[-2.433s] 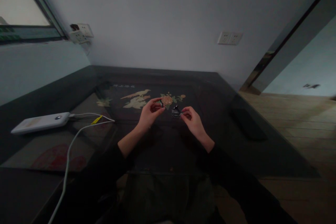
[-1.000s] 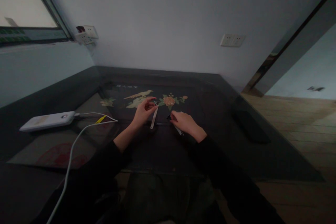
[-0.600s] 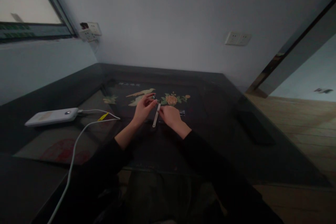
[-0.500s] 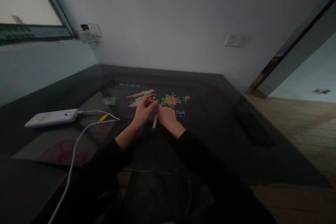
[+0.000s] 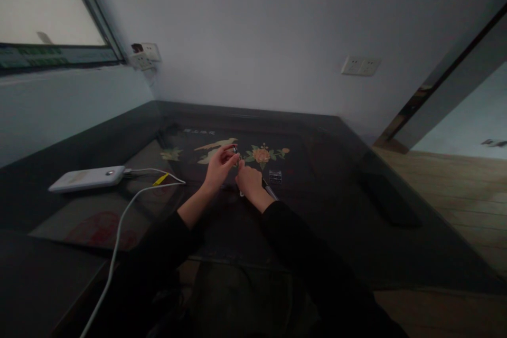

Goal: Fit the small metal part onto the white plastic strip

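Small metal piece point(image 5: 235, 150) pinched at left hand point(image 5: 220, 165) fingertips, above desk point(image 5: 332, 206) centre; could slip & vanish on dark glass, light poor. Right hand point(image 5: 249, 180) curled shut beside it, touching; contents can't tell. Clear clip-like bit point(image 5: 275, 175) lies just right. Slim strip point(image 5: 270, 191) mostly hidden behind wrist.

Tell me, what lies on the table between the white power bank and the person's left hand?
In the head view, white cables and a yellow tag lie between the power bank and the left hand.
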Demonstrator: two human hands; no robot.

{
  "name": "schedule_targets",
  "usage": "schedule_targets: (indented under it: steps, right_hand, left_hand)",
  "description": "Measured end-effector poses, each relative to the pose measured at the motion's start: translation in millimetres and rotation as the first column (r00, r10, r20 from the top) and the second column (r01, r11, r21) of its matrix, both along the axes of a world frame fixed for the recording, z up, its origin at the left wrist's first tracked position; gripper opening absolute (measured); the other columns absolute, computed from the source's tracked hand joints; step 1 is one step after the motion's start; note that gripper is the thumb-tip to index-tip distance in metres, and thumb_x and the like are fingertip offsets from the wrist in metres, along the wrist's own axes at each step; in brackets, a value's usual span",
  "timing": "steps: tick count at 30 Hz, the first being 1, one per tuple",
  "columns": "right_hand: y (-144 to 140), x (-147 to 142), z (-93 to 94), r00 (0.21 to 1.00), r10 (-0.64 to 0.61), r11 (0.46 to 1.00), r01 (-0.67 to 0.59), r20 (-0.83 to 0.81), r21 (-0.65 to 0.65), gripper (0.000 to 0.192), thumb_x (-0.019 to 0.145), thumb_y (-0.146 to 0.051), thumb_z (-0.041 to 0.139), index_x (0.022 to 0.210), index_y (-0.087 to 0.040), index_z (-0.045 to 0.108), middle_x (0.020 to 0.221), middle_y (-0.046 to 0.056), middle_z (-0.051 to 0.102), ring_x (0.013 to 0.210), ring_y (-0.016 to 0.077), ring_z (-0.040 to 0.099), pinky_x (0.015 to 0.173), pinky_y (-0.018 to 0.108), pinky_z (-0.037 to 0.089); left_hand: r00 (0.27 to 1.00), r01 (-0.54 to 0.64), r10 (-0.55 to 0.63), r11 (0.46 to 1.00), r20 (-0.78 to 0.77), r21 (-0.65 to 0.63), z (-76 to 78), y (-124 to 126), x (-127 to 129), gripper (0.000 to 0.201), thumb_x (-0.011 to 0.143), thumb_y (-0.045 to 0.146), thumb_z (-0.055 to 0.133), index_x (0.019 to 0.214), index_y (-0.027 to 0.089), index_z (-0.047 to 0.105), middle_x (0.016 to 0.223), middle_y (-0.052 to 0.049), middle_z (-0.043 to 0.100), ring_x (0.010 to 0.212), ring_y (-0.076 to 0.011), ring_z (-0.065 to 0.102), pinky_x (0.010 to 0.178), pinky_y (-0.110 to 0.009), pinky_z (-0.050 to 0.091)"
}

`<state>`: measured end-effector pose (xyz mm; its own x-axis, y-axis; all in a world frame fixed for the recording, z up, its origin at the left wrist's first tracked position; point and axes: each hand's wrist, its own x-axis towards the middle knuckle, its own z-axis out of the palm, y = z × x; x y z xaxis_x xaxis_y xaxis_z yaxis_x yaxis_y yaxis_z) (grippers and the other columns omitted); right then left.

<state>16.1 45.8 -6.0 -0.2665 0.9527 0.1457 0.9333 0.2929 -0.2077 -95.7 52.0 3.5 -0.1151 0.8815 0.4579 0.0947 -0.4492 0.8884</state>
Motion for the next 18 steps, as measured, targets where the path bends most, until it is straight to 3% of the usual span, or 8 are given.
schedule_targets:
  steps: [7, 10, 12, 15, 18]
  right_hand:
    - [0.6, 12.6, 17.4, 0.992, -0.045, 0.999, 0.042, -0.119, -0.028, 0.035, 0.09, -0.016, 0.043, 0.125, -0.015, 0.046, 0.096, 0.015, 0.071, 0.089, 0.0287, 0.069, 0.074, 0.038, 0.051]
    - [6.7, 38.7, 33.5, 0.963, -0.016, 1.0, 0.017, -0.269, 0.003, 0.039, 0.087, -0.015, 0.05, 0.126, -0.016, 0.049, 0.108, 0.016, 0.067, 0.097, 0.0268, 0.066, 0.081, 0.037, 0.049]
    - [9.4, 65.1, 43.0, 0.915, 0.008, 1.0, -0.016, -0.403, -0.018, 0.032, 0.085, -0.012, 0.052, 0.116, -0.014, 0.057, 0.101, 0.013, 0.068, 0.088, 0.0222, 0.067, 0.079, 0.033, 0.049]
    - [5.0, 107.4, 52.1, 0.731, -0.005, 0.982, -0.127, -0.682, -0.143, 0.022, 0.087, -0.018, 0.049, 0.106, -0.013, 0.06, 0.065, 0.0, 0.059, 0.046, 0.012, 0.055, 0.051, 0.026, 0.045]
    - [-11.3, 135.3, 54.2, 0.452, -0.026, 0.976, -0.181, -0.892, -0.12, 0.017, 0.082, -0.027, 0.057, 0.093, -0.014, 0.059, 0.061, -0.005, 0.05, 0.036, 0.0043, 0.037, 0.037, 0.02, 0.028]
  left_hand:
    - [0.998, 0.03, -0.027, 0.999, 0.06, -0.035, 0.0, -0.9, 1.5, 0.044, 0.071, 0.028, 0.071, 0.11, 0.015, 0.057, 0.075, -0.001, 0.066, 0.068, -0.013, 0.064, 0.066, -0.025, 0.052]
    - [0.997, 0.051, -0.047, 0.997, 0.058, -0.06, 2.4, -4.0, 2.1, 0.048, 0.069, 0.027, 0.073, 0.112, 0.015, 0.056, 0.076, -0.001, 0.066, 0.072, -0.0136, 0.064, 0.07, -0.026, 0.053]
    - [0.999, 0.036, -0.034, 0.997, 0.032, -0.066, 5.6, -6.8, 2.8, 0.048, 0.07, 0.028, 0.073, 0.113, 0.015, 0.056, 0.077, 0.0, 0.065, 0.072, -0.0131, 0.064, 0.07, -0.026, 0.052]
    - [1.0, 0.023, -0.023, 0.999, 0.012, -0.044, 12.7, -13.5, 10.8, 0.048, 0.071, 0.028, 0.073, 0.114, 0.016, 0.056, 0.076, 0.0, 0.063, 0.072, -0.0124, 0.062, 0.07, -0.025, 0.051]
    - [0.997, 0.074, -0.074, 0.996, 0.011, -0.046, 21.4, -25.0, 34.6, 0.046, 0.072, 0.028, 0.072, 0.114, 0.017, 0.057, 0.077, 0.0, 0.062, 0.072, -0.0123, 0.061, 0.068, -0.024, 0.05]
